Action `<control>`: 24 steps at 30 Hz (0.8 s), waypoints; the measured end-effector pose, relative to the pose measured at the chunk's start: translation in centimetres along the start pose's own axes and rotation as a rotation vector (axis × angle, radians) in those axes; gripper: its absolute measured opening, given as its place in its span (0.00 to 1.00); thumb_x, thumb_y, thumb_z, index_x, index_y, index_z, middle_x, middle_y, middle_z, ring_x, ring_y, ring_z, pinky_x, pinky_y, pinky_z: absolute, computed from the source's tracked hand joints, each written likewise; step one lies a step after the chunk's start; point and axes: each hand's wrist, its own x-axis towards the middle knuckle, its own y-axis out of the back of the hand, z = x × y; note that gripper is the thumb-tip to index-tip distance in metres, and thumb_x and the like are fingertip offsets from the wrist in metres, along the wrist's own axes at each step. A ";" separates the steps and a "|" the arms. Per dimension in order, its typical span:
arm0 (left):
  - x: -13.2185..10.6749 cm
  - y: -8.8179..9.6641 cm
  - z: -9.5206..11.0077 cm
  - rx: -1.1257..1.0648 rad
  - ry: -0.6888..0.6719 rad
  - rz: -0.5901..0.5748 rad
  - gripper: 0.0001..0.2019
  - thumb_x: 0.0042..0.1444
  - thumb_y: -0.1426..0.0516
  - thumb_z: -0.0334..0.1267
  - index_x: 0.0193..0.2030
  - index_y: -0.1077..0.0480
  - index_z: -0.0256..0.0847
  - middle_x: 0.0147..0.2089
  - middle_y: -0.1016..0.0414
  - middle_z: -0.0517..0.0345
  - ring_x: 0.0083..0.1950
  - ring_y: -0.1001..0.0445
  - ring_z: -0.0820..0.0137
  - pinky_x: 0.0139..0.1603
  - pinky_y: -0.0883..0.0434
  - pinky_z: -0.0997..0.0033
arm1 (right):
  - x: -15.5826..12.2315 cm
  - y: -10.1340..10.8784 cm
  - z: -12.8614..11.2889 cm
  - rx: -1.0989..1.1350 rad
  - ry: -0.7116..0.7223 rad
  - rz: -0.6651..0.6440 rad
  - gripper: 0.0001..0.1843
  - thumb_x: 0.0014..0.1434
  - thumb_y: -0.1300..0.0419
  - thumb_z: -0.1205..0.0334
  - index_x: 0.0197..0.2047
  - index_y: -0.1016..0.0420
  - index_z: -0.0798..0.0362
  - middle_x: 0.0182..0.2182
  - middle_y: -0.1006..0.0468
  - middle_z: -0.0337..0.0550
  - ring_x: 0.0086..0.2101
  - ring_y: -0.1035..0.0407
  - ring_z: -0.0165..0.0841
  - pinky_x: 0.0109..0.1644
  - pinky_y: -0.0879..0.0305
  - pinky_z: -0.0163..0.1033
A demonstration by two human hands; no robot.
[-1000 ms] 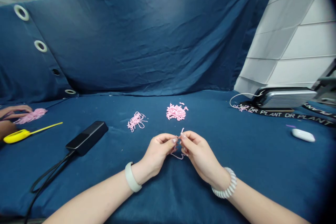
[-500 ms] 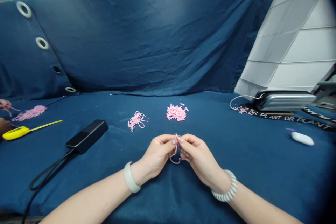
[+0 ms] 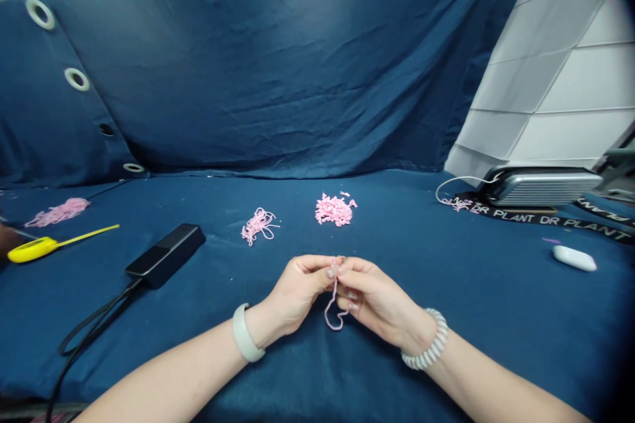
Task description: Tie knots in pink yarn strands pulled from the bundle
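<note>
My left hand (image 3: 301,292) and my right hand (image 3: 380,297) meet fingertip to fingertip low in the middle of the view. Both pinch a thin piece of pink yarn (image 3: 333,326), whose loose part hangs in a curve beneath the fingers. What the yarn does right between the fingertips is too small to make out. Beyond my hands lies a heap of short pink yarn bits (image 3: 334,209). To its left is a loose tangle of longer pink yarn strands (image 3: 258,225).
At left are a black box with cables (image 3: 166,255), a yellow-handled tool (image 3: 34,249) and another pink yarn bundle (image 3: 59,212). At right lie a silver device (image 3: 548,188), a lettered black strap (image 3: 526,216) and a white case (image 3: 574,258). A blue curtain (image 3: 278,73) hangs behind.
The loose yarn hangs lower beneath my fingers, and my right fingers have shifted slightly. At the far left, another person's hand near the yarn bundle has mostly left view.
</note>
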 end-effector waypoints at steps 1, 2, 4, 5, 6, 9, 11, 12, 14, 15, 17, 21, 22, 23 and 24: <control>0.0 0.1 0.0 0.015 -0.005 0.007 0.06 0.48 0.37 0.35 0.34 0.22 0.37 0.30 0.22 0.55 0.32 0.27 0.73 0.37 0.32 0.72 | 0.0 0.0 0.1 -0.009 0.001 0.003 0.14 0.41 0.31 0.64 0.20 0.33 0.57 0.15 0.41 0.32 0.19 0.51 0.20 0.22 0.59 0.31; 0.1 0.1 0.0 0.030 -0.013 0.018 0.06 0.48 0.37 0.35 0.34 0.22 0.38 0.30 0.22 0.55 0.32 0.27 0.73 0.38 0.32 0.72 | 0.0 0.1 0.1 -0.023 0.005 0.010 0.14 0.41 0.31 0.63 0.20 0.33 0.57 0.15 0.41 0.31 0.19 0.51 0.20 0.22 0.59 0.31; 0.1 0.2 -0.1 0.065 -0.038 0.053 0.05 0.47 0.36 0.34 0.32 0.22 0.39 0.31 0.22 0.56 0.33 0.28 0.75 0.39 0.33 0.74 | -0.2 0.2 0.1 -0.075 0.028 0.037 0.14 0.41 0.31 0.62 0.21 0.33 0.57 0.15 0.41 0.31 0.19 0.51 0.20 0.22 0.58 0.31; 0.1 0.2 0.0 0.084 -0.052 0.073 0.04 0.46 0.36 0.34 0.31 0.22 0.39 0.31 0.22 0.57 0.33 0.28 0.75 0.40 0.33 0.74 | -0.2 0.2 0.1 -0.114 0.048 0.056 0.14 0.42 0.31 0.61 0.21 0.33 0.57 0.15 0.40 0.31 0.19 0.50 0.21 0.22 0.57 0.31; 0.1 0.2 0.0 0.105 -0.069 0.094 0.04 0.45 0.35 0.34 0.30 0.22 0.39 0.31 0.22 0.57 0.33 0.28 0.75 0.40 0.33 0.74 | -0.3 0.2 0.0 -0.164 0.075 0.075 0.14 0.43 0.31 0.60 0.21 0.32 0.56 0.15 0.40 0.32 0.19 0.49 0.21 0.23 0.55 0.31; 0.1 -0.1 0.3 0.151 -0.113 0.141 0.04 0.44 0.35 0.34 0.28 0.23 0.38 0.29 0.23 0.57 0.32 0.29 0.74 0.38 0.33 0.74 | -0.6 0.1 -0.3 -0.349 0.172 0.126 0.14 0.45 0.33 0.56 0.22 0.31 0.57 0.17 0.37 0.33 0.20 0.46 0.23 0.25 0.52 0.32; 0.0 -0.3 0.6 0.173 -0.133 0.165 0.04 0.45 0.35 0.35 0.27 0.24 0.37 0.28 0.24 0.57 0.31 0.30 0.74 0.36 0.34 0.74 | -0.8 -0.1 -0.5 -0.461 0.233 0.158 0.15 0.47 0.34 0.54 0.23 0.30 0.57 0.18 0.36 0.34 0.21 0.46 0.23 0.25 0.51 0.33; 0.0 -0.4 0.8 0.182 -0.140 0.177 0.05 0.45 0.36 0.35 0.27 0.25 0.37 0.28 0.25 0.58 0.31 0.30 0.74 0.36 0.34 0.74 | -0.8 -0.2 -0.5 -0.500 0.258 0.173 0.15 0.48 0.35 0.53 0.23 0.30 0.57 0.18 0.36 0.35 0.22 0.46 0.23 0.25 0.50 0.33; 0.0 -0.5 1.0 0.201 -0.152 0.201 0.06 0.46 0.36 0.37 0.26 0.26 0.37 0.27 0.26 0.59 0.30 0.32 0.75 0.35 0.36 0.75 | -0.7 -0.4 -0.6 -0.541 0.289 0.205 0.16 0.49 0.36 0.52 0.24 0.29 0.57 0.19 0.36 0.35 0.22 0.46 0.24 0.26 0.50 0.33; 0.0 -0.5 1.0 0.208 -0.156 0.210 0.07 0.46 0.36 0.37 0.26 0.27 0.36 0.27 0.27 0.60 0.30 0.33 0.76 0.35 0.36 0.75 | -0.6 -0.5 -0.6 -0.544 0.300 0.220 0.16 0.49 0.37 0.51 0.24 0.30 0.57 0.19 0.36 0.35 0.22 0.47 0.24 0.25 0.50 0.33; 0.1 -0.4 1.1 0.215 -0.159 0.222 0.08 0.47 0.37 0.39 0.27 0.29 0.36 0.27 0.30 0.61 0.29 0.36 0.77 0.35 0.38 0.76 | -0.4 -0.5 -0.5 -0.530 0.308 0.237 0.17 0.50 0.37 0.50 0.25 0.31 0.56 0.18 0.38 0.34 0.21 0.48 0.24 0.24 0.52 0.33; 0.4 -0.1 1.0 0.187 -0.141 0.229 0.09 0.48 0.38 0.41 0.29 0.29 0.36 0.31 0.30 0.60 0.31 0.37 0.77 0.36 0.39 0.74 | -0.5 -0.7 -0.2 -0.525 0.285 0.201 0.17 0.52 0.40 0.48 0.25 0.32 0.55 0.19 0.41 0.33 0.20 0.51 0.23 0.23 0.55 0.33; 0.4 0.0 1.0 0.174 -0.138 0.229 0.10 0.48 0.38 0.42 0.30 0.29 0.36 0.31 0.30 0.59 0.31 0.36 0.76 0.36 0.39 0.74 | -0.5 -0.8 -0.1 -0.547 0.280 0.179 0.17 0.53 0.41 0.48 0.25 0.32 0.55 0.19 0.42 0.34 0.20 0.52 0.24 0.23 0.56 0.33; 0.5 0.0 1.0 0.159 -0.134 0.227 0.10 0.48 0.38 0.42 0.30 0.29 0.36 0.32 0.30 0.58 0.32 0.36 0.75 0.37 0.39 0.73 | -0.6 -0.9 0.0 -0.577 0.278 0.155 0.17 0.54 0.42 0.49 0.25 0.32 0.55 0.18 0.42 0.34 0.20 0.51 0.24 0.23 0.55 0.33; 0.5 0.0 1.0 0.143 -0.128 0.224 0.11 0.48 0.38 0.43 0.30 0.29 0.36 0.32 0.30 0.58 0.32 0.35 0.75 0.37 0.38 0.73 | -0.7 -1.0 0.1 -0.612 0.276 0.130 0.17 0.55 0.43 0.49 0.25 0.32 0.55 0.18 0.42 0.34 0.20 0.51 0.24 0.23 0.55 0.34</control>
